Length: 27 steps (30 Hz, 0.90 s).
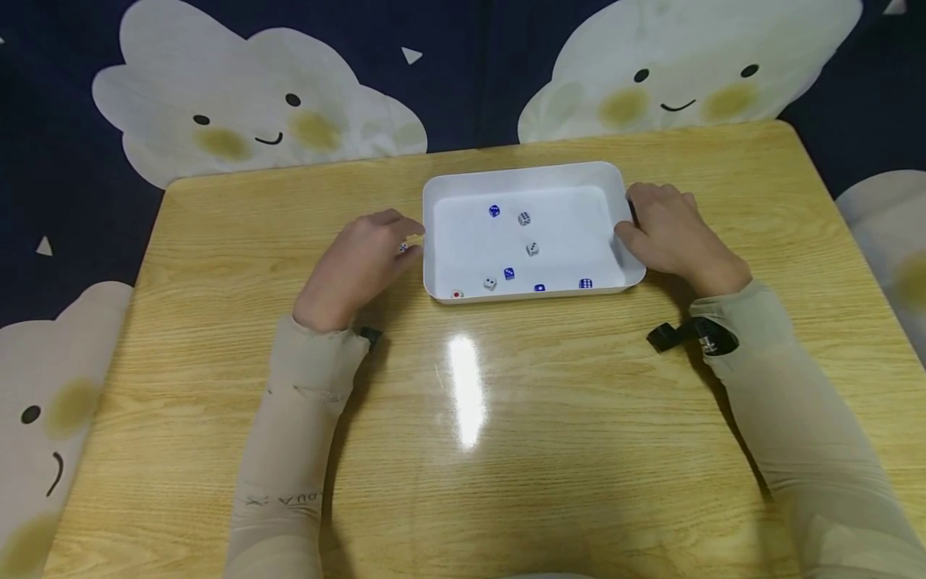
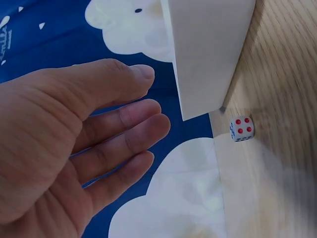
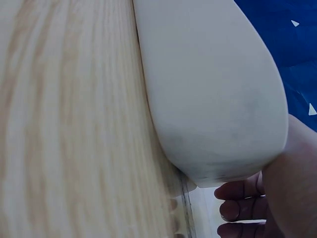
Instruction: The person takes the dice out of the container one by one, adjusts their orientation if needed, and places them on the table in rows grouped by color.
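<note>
In the head view, the bare left hand (image 1: 360, 263) partly covers a small white cubic die (image 1: 403, 248), while the near wall of the white rectangular tray (image 1: 571, 209) hides the base of a small blue die (image 1: 539, 288). Lettering (image 1: 297, 498) on the beige left sleeve (image 1: 285, 442) is too faint to read; both wrist views cut the tray off at the top, and the right one crops the bare right hand (image 3: 290, 186)

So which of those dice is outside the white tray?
The white die on the wooden table, beside the left hand; the other dice in view all lie inside the tray.
</note>
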{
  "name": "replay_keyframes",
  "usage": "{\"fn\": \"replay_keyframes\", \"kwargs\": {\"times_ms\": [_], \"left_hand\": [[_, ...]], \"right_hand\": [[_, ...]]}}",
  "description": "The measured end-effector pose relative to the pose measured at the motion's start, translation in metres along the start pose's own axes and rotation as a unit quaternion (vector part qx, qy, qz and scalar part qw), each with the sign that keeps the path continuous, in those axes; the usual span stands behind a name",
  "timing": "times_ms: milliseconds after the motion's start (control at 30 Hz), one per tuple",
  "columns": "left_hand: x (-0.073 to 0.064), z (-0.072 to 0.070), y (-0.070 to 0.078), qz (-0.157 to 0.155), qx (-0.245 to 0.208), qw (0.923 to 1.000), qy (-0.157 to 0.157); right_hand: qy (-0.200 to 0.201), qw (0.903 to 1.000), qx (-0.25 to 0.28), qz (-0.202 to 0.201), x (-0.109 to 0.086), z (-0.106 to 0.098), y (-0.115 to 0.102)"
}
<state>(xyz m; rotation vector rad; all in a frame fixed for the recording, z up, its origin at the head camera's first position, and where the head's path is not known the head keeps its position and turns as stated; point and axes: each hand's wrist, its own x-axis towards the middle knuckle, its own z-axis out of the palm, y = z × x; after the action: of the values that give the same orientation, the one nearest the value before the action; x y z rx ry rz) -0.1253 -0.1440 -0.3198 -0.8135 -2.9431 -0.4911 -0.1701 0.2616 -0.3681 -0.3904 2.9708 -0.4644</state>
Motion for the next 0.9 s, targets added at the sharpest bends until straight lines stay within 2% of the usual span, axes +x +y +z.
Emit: {"fn": "replay_keyframes", "kwargs": {"times_ms": [467,667,900], "left_hand": [[0.0,0.0,0.011,0.043,0.018,0.9989,0.009],[0.002,0.002,0.015,0.05,0.019,0.9985,0.003],[0.004,0.006,0.019,0.081,0.018,0.9966,-0.007]], "right_hand": [[-0.016,0.9998,0.0,0.014,0.002,0.0,0.001],[-0.018,0.9998,-0.001,0.014,0.002,0.001,0.002],[-0.019,0.9997,0.0,0.019,0.002,0.001,0.002]]}}
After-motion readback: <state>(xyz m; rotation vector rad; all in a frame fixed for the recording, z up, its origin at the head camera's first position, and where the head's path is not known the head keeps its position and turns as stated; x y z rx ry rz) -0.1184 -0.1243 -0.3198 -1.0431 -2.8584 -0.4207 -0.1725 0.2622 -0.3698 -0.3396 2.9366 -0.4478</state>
